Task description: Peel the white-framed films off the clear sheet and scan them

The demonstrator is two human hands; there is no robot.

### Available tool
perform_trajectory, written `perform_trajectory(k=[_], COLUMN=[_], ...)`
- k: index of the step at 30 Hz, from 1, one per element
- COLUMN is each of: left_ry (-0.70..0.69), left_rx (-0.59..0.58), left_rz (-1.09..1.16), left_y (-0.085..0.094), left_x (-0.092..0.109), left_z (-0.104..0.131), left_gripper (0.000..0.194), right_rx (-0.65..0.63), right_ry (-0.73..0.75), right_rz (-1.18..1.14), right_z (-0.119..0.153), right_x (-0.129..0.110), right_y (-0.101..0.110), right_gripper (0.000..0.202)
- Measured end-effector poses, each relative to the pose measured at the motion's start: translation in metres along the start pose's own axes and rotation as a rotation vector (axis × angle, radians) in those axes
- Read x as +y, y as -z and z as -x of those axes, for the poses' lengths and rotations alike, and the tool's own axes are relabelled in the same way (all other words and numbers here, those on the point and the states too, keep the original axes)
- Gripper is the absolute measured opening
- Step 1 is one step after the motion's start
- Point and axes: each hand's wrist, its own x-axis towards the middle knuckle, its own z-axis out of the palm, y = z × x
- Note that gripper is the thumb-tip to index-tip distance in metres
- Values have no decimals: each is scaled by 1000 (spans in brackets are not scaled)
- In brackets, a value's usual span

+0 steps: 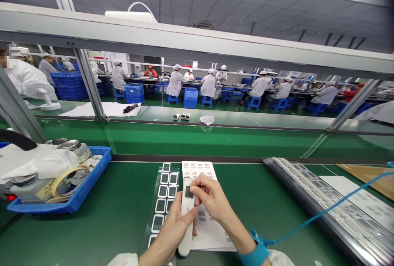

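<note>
My left hand (174,227) is wrapped round a slim white handheld device (185,245) with a small grey screen near its upper end. The thumb lies across its front. At the screen's right edge my right hand (214,198) is closed, thumb and forefinger pinched together; anything between them is too small to make out. Beneath both hands lies a white sheet (212,235) with rows of small dark print. Left of it is a clear plastic sheet of white-edged frame stickers (162,191), partly covered by my left hand and forearm.
A blue tray (66,206) at left holds metal-lidded bottles and a tape roll (66,182). At right stands a long rack of flat pieces (335,204). A blue cord (317,216) runs from my right wristband. Small devices (185,116) lie beyond the green belt (215,141); people sit farther back.
</note>
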Motion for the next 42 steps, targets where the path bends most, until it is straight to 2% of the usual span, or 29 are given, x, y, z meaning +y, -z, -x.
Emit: perform_trajectory(k=[10, 16, 21, 25, 29, 31, 34, 38, 42], left_ry=[38, 89, 66, 75, 33, 30, 41, 30, -8], left_rx=[27, 75, 77, 131, 151, 127, 75, 68, 82], left_rz=[-11, 23, -2, -59, -76, -78, -114, -145, -133], left_y=[-2, 1, 2, -1, -3, -4, -5, -8, -6], left_x=[3, -1, -5, -1, 2, 3, 4, 6, 11], left_z=[1, 1, 0, 1, 2, 3, 5, 8, 4], left_gripper=[44, 57, 64, 68, 62, 59, 55, 54, 49], right_rx=[8, 5, -13, 8, 82, 93, 36, -13, -34], right_ry=[-12, -19, -8, 77, 198, 194, 138, 101, 88], right_rz=[16, 9, 1, 161, 344, 323, 238, 87, -30], right_z=[1, 2, 2, 5, 6, 6, 3, 0, -1], right_x=[0, -1, 1, 1, 0, 1, 3, 7, 11], right_y=[0, 0, -1, -3, -4, -1, 5, 10, 2], right_gripper=[19, 18, 20, 19, 16, 7, 21, 17, 22])
